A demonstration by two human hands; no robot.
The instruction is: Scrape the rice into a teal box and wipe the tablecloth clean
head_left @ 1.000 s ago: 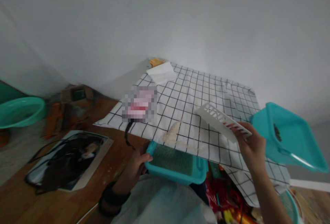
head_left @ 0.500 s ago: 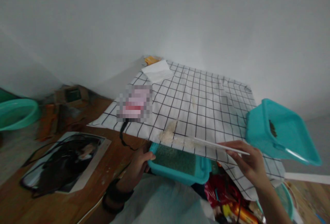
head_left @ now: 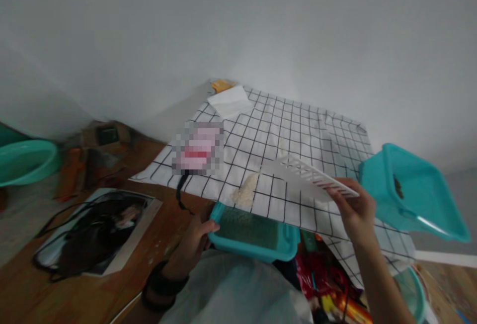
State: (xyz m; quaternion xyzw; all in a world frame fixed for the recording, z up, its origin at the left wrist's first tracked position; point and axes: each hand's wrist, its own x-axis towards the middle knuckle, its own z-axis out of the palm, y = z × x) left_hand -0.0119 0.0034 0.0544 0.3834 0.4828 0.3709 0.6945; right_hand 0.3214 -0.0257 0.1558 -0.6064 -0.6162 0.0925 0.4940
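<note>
We see the right hand's (head_left: 356,212) fingers grasping a slotted white panel (head_left: 303,185), the left hand's (head_left: 197,232) clasping a teal tub (head_left: 249,248). From the tub we place the panel between 1 and 2 o'clock, pale grains (head_left: 246,192) on the gridded cloth (head_left: 274,130) at 12, a teal bucket (head_left: 376,180) past 2.

And here we look, but we can make out no readable word, number, brand or sign anywhere.

On the checked cloth (head_left: 276,125), grains (head_left: 245,193), white paper (head_left: 231,102), a pink object (head_left: 199,149) and a turquoise bin (head_left: 375,181) are resting.
</note>
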